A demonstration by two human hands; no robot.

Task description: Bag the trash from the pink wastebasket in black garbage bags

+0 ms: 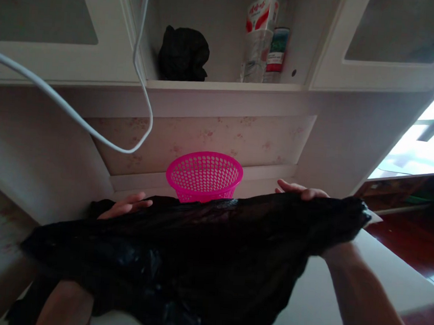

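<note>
A black plastic bag [211, 260], thin and crinkled with shiny patches, is stretched wide across the foreground. My left hand [126, 207] is at its left part; the fingertips show above the upper edge, while the palm is hidden behind the plastic. At the right end my right hand [301, 190] holds the bag, its fingers coming over the top edge and the wrist showing below. Just beyond the bag stands a pink perforated plastic basket [205, 174], its lower part covered by the black plastic. Neither hand touches the basket.
A white desk [341, 288] lies below. Overhead, a cabinet shelf [225, 87] holds a dark animal-shaped figure [184, 53] and plastic bottles [257, 42]. A white cable [76, 117] hangs in a loop at the left. A bright window [416, 145] is at the right.
</note>
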